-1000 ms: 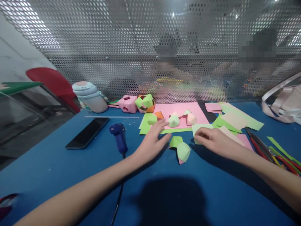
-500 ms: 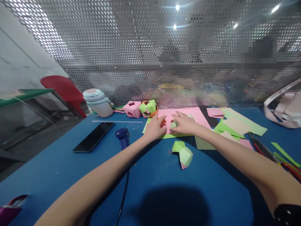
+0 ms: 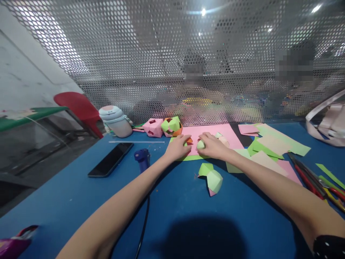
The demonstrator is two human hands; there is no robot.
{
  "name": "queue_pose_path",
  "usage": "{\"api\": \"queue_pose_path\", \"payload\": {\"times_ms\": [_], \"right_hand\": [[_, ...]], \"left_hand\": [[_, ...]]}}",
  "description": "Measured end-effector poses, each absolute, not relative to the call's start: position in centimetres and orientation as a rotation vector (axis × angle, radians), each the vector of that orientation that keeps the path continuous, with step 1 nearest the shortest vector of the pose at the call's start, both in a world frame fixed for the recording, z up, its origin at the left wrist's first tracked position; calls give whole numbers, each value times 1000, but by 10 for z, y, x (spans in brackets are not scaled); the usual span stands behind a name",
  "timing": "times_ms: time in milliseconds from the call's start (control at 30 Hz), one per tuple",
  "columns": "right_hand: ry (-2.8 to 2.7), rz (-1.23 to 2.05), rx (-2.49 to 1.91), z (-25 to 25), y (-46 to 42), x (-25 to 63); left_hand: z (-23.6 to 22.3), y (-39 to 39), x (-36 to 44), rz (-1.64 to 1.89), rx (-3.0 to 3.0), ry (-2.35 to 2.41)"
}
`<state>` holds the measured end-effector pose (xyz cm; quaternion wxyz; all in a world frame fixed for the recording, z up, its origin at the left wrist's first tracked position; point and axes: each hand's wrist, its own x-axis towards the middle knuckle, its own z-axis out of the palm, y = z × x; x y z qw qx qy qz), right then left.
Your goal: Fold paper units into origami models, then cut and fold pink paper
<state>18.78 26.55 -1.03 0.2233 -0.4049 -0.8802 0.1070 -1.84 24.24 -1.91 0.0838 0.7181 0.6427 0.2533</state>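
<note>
My left hand [image 3: 178, 146] curls around a folded paper piece, whose orange part [image 3: 189, 141] shows beside the fingertips. Opposite it, my right hand [image 3: 213, 145] has its fingers bent over another folded piece with a pale green dome [image 3: 201, 144] and a light pink end [image 3: 223, 141]. Both hands rest over a pink paper sheet [image 3: 231, 135] with a green sheet [image 3: 198, 157] under its front edge. Nearer to me, apart from both hands, lies a joined green paper piece [image 3: 214, 181] with a pink tip. The fingers partly cover both held pieces.
Finished paper balls, one pink [image 3: 153, 127] and one green-orange [image 3: 172, 126], sit by the perforated screen [image 3: 161, 72]. Leftward are a bottle [image 3: 115, 122], a phone [image 3: 111, 160] and a blue corded glue gun [image 3: 142, 158]. Loose paper [image 3: 269, 144] and scissors [image 3: 309, 180] lie right.
My right hand has left the pale green paper at the right and moved left onto the folded piece. My left hand has curled around its piece. The view has shifted slightly.
</note>
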Motion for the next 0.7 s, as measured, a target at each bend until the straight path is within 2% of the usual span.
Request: {"api": "queue_pose_path", "payload": {"times_ms": [367, 700], "right_hand": [[-2045, 430, -920, -21, 256, 193], [-1891, 530, -817, -7, 192, 237]], "left_hand": [[-3, 226, 1, 1212, 1498, 1616], [8, 173, 29, 1331, 1055, 1176]]}}
